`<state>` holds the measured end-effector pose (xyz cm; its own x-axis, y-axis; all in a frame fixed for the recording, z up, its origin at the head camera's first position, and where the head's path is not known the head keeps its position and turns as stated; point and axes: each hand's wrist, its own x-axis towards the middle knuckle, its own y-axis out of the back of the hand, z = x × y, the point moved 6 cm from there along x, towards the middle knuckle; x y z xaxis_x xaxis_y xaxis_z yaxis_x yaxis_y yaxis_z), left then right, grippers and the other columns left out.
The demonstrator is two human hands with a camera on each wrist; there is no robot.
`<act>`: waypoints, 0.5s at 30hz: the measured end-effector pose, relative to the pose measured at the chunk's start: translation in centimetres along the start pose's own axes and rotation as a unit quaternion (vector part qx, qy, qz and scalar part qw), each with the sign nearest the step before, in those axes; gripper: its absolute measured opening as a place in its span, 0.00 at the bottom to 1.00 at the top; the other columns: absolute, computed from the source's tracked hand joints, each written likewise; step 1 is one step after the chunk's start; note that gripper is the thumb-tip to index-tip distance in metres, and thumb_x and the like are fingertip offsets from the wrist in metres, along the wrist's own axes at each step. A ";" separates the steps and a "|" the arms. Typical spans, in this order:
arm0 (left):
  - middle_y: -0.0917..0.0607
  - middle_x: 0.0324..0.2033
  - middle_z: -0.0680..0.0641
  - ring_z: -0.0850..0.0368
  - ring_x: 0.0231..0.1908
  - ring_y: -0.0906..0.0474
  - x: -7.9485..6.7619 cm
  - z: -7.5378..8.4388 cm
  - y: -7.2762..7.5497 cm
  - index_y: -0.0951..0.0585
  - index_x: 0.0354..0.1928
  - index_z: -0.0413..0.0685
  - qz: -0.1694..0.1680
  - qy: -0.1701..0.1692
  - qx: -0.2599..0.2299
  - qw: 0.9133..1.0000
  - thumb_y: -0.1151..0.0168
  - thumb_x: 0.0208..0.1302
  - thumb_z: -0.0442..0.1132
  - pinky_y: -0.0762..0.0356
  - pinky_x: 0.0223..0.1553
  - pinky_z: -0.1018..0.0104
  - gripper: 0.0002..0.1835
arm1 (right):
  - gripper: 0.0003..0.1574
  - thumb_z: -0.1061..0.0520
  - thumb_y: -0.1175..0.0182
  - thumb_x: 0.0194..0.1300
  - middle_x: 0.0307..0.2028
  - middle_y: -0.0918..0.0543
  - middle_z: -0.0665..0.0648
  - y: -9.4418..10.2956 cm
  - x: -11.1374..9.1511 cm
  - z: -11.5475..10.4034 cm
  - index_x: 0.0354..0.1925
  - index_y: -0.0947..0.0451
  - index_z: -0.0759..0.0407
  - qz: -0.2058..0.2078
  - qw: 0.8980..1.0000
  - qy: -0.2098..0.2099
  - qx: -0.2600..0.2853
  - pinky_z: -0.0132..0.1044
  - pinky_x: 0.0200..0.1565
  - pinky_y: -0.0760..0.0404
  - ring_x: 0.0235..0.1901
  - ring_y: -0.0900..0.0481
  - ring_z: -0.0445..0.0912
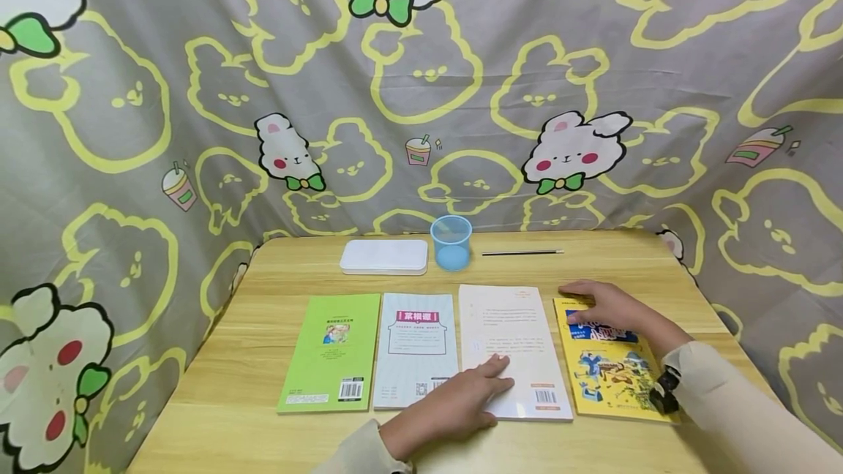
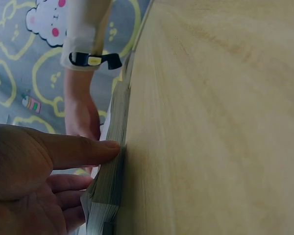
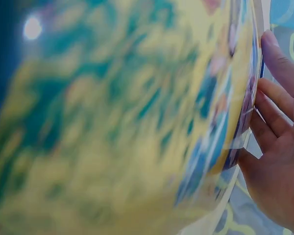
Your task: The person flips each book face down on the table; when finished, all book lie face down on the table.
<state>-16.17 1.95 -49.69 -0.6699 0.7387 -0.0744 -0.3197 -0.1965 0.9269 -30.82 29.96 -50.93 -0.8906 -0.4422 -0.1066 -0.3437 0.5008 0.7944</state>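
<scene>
Four books lie side by side on the wooden table. My left hand point(image 1: 464, 401) rests over the lower left corner of the pale pink-white book point(image 1: 520, 335), fingers spread across its cover. In the left wrist view the straight thumb point(image 2: 88, 151) touches the page edges point(image 2: 105, 181). At the far right, my right hand point(image 1: 609, 313) lies over the top of the yellow book point(image 1: 612, 379), which has a colourful illustrated cover. Its fingers extend along the book's far edge; in the right wrist view the fingertips point(image 3: 270, 39) touch the rim of that cover.
Left of the pink-white book are a light blue book point(image 1: 415, 364) and a green book point(image 1: 332, 371). Behind them stand a white case point(image 1: 384, 257) and a blue cup point(image 1: 451, 243), with a thin dark pencil point(image 1: 523, 253) to the right. A patterned curtain point(image 1: 421, 93) surrounds the table.
</scene>
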 end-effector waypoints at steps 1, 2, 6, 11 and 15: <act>0.36 0.78 0.47 0.54 0.77 0.41 0.0 0.0 0.0 0.24 0.71 0.50 -0.001 0.000 0.000 1.000 0.24 0.60 0.42 0.34 0.73 0.63 0.35 | 0.48 0.40 0.30 0.65 0.71 0.30 0.73 0.1 -0.2 0.2 0.73 0.31 0.64 0.003 1.000 -0.002 0.000 0.65 0.62 0.25 0.68 0.32 0.71; 0.36 0.78 0.47 0.54 0.77 0.41 0.0 0.0 -0.1 0.24 0.71 0.50 -0.001 -0.001 0.001 1.000 0.24 0.60 0.42 0.34 0.73 0.64 0.35 | 0.48 0.40 0.30 0.65 0.70 0.30 0.73 0.2 -0.4 0.3 0.73 0.31 0.64 0.005 1.000 -0.004 0.000 0.64 0.61 0.24 0.67 0.31 0.71; 0.36 0.78 0.47 0.54 0.77 0.41 0.1 0.0 -0.1 0.24 0.71 0.50 -0.001 -0.002 0.002 1.000 0.24 0.60 0.42 0.34 0.73 0.64 0.35 | 0.46 0.40 0.30 0.66 0.68 0.27 0.72 0.7 -1.3 0.9 0.71 0.29 0.64 0.018 1.000 -0.013 -0.002 0.58 0.57 0.22 0.63 0.26 0.67; 0.36 0.78 0.47 0.54 0.77 0.41 0.1 -0.1 -0.1 0.23 0.71 0.50 0.000 -0.002 0.000 1.000 0.24 0.60 0.42 0.34 0.73 0.64 0.35 | 0.45 0.40 0.30 0.66 0.67 0.25 0.71 1.3 -2.3 1.9 0.71 0.28 0.63 0.033 0.999 -0.031 0.001 0.58 0.58 0.23 0.62 0.25 0.65; 0.36 0.78 0.47 0.54 0.77 0.41 0.0 0.0 -0.1 0.23 0.70 0.50 0.000 -0.001 -0.001 1.000 0.24 0.60 0.41 0.34 0.73 0.64 0.35 | 0.43 0.42 0.30 0.66 0.67 0.25 0.71 1.7 -3.1 2.7 0.70 0.27 0.63 0.043 0.998 -0.038 0.010 0.64 0.60 0.26 0.65 0.28 0.68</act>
<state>-16.20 1.97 -49.81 -0.6680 0.7405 -0.0738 -0.3218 -0.1980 0.9259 -29.49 34.23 -50.87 -0.9367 -0.3399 -0.0839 -0.2700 0.5488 0.7911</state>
